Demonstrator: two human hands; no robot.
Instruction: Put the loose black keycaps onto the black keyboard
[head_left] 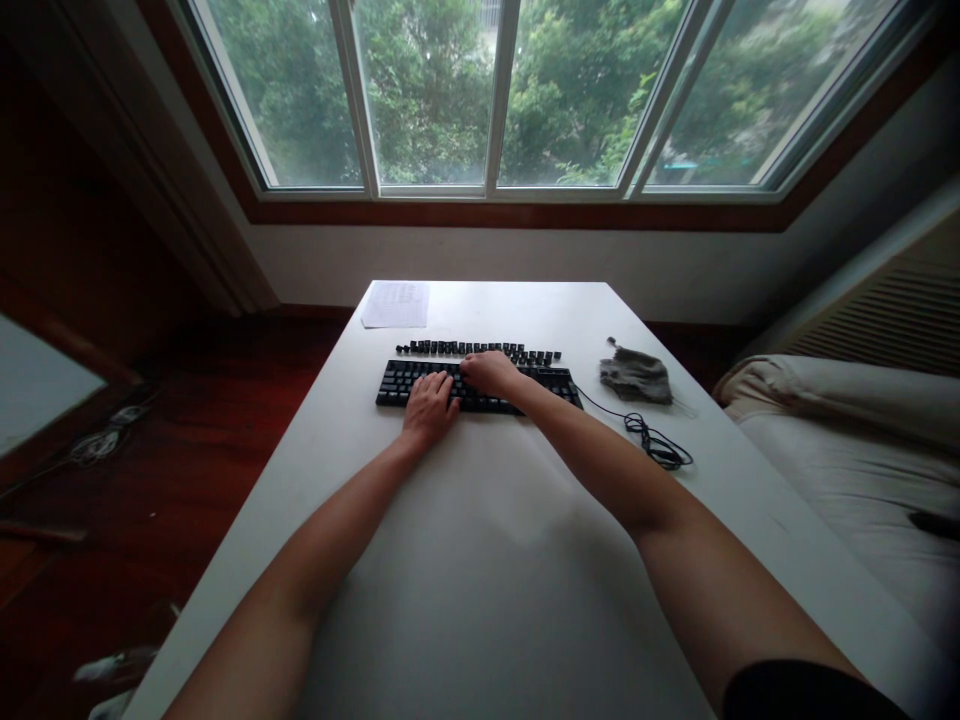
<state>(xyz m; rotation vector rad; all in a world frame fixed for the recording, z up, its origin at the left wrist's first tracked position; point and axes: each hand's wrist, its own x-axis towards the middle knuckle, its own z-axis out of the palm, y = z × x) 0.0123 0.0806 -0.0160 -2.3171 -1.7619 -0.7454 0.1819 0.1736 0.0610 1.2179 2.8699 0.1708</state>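
A black keyboard (397, 384) lies across the white table, and its right end has a cable (596, 403) running off it. Loose black keycaps (450, 348) stand in a row along its far side. My left hand (430, 402) rests flat on the left half of the keyboard, fingers stretched out over the keys. Over the upper middle of the keyboard, my right hand (489, 374) is closed, its fingers curled down at the keys. Whatever is between those fingertips is hidden by the hand.
The white table (480, 520) holds a printed paper sheet (396, 304) at its far left corner. To the right lie a grey cloth pouch (636, 376) and a coiled cable (656, 442). A cream sofa (832, 450) stands right of the table; a window (435, 100) is behind.
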